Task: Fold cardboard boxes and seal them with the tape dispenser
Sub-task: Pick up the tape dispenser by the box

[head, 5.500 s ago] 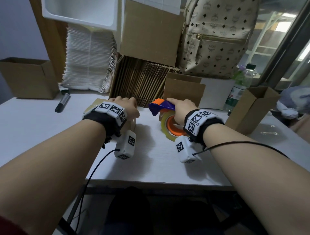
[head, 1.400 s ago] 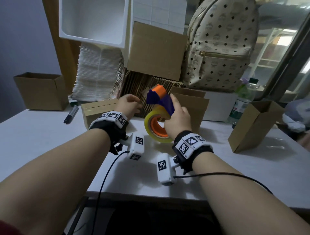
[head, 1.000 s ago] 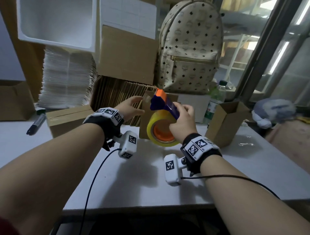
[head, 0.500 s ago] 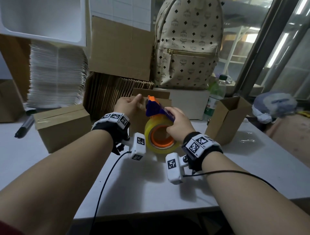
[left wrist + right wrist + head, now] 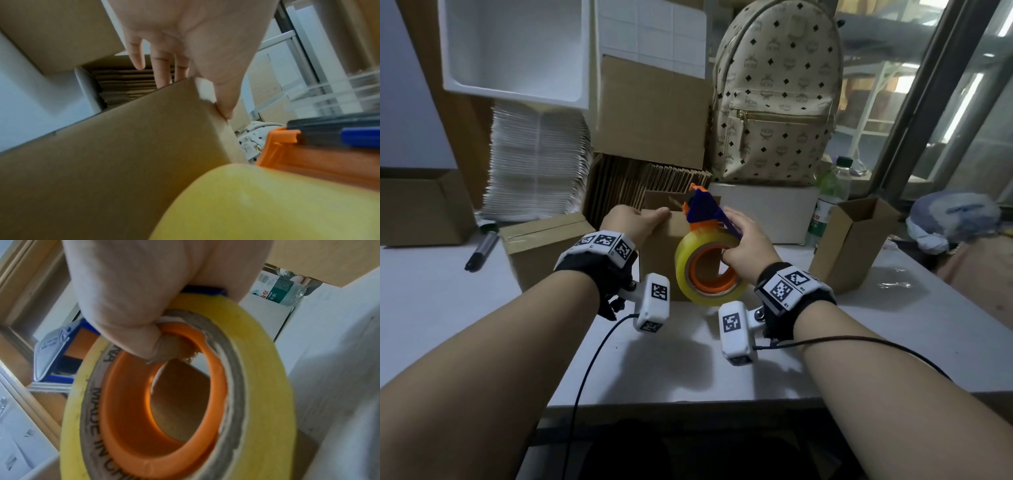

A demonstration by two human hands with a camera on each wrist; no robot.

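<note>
An upright brown cardboard box (image 5: 655,253) stands mid-table, its rear flap raised. My left hand (image 5: 637,219) rests on its top edge; in the left wrist view the left hand (image 5: 185,48) has straight fingers (image 5: 161,73) over the top and the thumb at the corner of the box (image 5: 102,162). My right hand (image 5: 748,246) grips the tape dispenser (image 5: 703,212), which carries a yellow tape roll (image 5: 685,274) on an orange core, in front of the box's near face. In the right wrist view the thumb hooks into the orange core (image 5: 123,418) of the tape roll (image 5: 261,378).
A taped-shut box (image 5: 541,246) sits left of the hands, with a black marker (image 5: 482,247) and an open box (image 5: 421,209) beyond it. An open box (image 5: 856,240) and a water bottle (image 5: 828,202) stand right. Flat cardboard stacks (image 5: 633,185) and a backpack (image 5: 774,102) line the back.
My right hand lifted the dispenser off the table and brought it against the upright box. My left hand left the taped box and settled on the upright box's top edge.
</note>
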